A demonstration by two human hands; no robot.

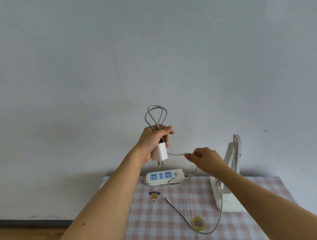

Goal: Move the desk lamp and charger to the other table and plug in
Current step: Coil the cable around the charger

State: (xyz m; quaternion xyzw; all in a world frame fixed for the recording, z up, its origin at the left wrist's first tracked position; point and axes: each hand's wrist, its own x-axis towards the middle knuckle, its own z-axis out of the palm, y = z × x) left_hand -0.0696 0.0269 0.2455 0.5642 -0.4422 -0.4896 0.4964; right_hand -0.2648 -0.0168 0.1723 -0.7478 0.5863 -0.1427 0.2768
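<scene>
My left hand [153, 138] grips a white charger [160, 151] with its prongs pointing down, plus several loops of grey cable [155, 116] sticking up above the fist. It hovers above a white power strip [165, 177] with blue sockets at the table's far edge. My right hand [204, 158] pinches the grey cable just right of the charger. The cable's free length trails down across the table to a loose connector end [168, 199]. The folded white desk lamp [229, 173] stands on the table at the right, behind my right forearm.
The table [160, 229] has a pink-and-white checked cloth with two round stickers [198, 223]. A plain grey wall rises right behind it. Wooden floor shows at the lower left.
</scene>
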